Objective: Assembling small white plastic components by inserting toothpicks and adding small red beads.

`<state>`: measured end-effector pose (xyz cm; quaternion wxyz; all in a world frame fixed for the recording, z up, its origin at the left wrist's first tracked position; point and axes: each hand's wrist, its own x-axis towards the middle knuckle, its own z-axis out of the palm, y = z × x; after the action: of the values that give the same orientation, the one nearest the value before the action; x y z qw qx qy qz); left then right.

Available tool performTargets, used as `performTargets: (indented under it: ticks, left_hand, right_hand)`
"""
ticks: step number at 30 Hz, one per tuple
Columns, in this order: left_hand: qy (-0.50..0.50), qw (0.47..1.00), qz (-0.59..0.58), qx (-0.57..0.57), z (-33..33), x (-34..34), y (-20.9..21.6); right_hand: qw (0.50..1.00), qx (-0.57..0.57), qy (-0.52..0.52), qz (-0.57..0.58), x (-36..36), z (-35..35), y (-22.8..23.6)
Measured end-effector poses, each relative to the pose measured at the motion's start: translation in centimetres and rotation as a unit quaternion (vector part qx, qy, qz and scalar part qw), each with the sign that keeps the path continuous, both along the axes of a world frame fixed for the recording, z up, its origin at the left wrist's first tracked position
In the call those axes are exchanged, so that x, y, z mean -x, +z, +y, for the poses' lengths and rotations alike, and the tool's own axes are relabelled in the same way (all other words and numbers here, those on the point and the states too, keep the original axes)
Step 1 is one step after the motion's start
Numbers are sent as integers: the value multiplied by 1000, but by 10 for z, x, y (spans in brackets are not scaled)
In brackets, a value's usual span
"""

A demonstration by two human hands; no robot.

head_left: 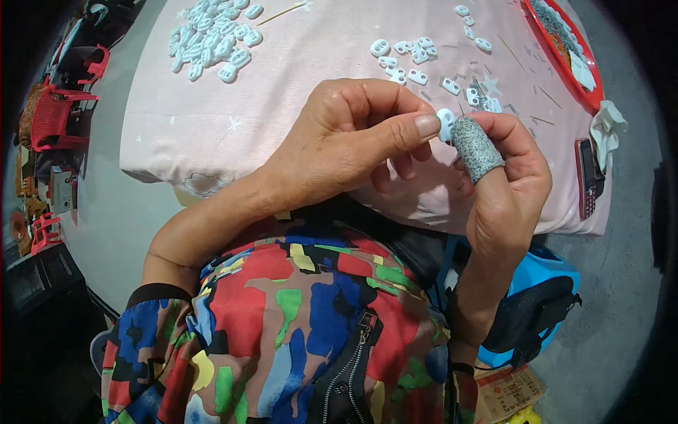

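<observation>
My left hand [360, 134] pinches a small white plastic piece [445, 124] with holes between thumb and forefinger. Facing it, my right hand [508, 162] is closed in a pinch, its thumb wrapped in a grey speckled finger sleeve [478, 150]. A thin metal pin [462, 110] sticks up at the tip of that thumb, close beside the white piece. Whether the pin touches the piece cannot be made out. Just beyond my hands lie several similar white pieces [418, 76] and loose short pins [459, 71] on the pale pink cloth [296, 49].
A large pile of white pieces [227, 73] sits at the far left of the table. At the right edge are a red tray [597, 99] of small metal parts, a crumpled white cloth [605, 127] and a dark phone [585, 177]. Thin wooden sticks [550, 97] lie scattered. A red chair [56, 124] stands left.
</observation>
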<state>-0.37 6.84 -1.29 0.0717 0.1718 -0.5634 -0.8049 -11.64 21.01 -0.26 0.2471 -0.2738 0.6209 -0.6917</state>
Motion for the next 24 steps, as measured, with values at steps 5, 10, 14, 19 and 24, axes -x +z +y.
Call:
performTargets:
  ticks: [5,10,14,19,24]
  left_hand:
    - [20,999,-10,-47,0,1,0]
    - [4,1000,4,10,-9,-10,7]
    - [66,988,-9,136,-44,-36,15]
    - [241,880,-56,405,-116,-79,-7]
    - [274,813,-114,501,-148,-94,-2]
  right_hand:
    - [998,-15,8,54,-4,-3,-1]
    - [995,-48,-50,74,1,-3,-5]
    - [994,-37,-45,88,20,-4,-18]
    - [995,-24,-22,98,30,-10,-27]
    - [996,-20,-24,87,32,-15,-31]
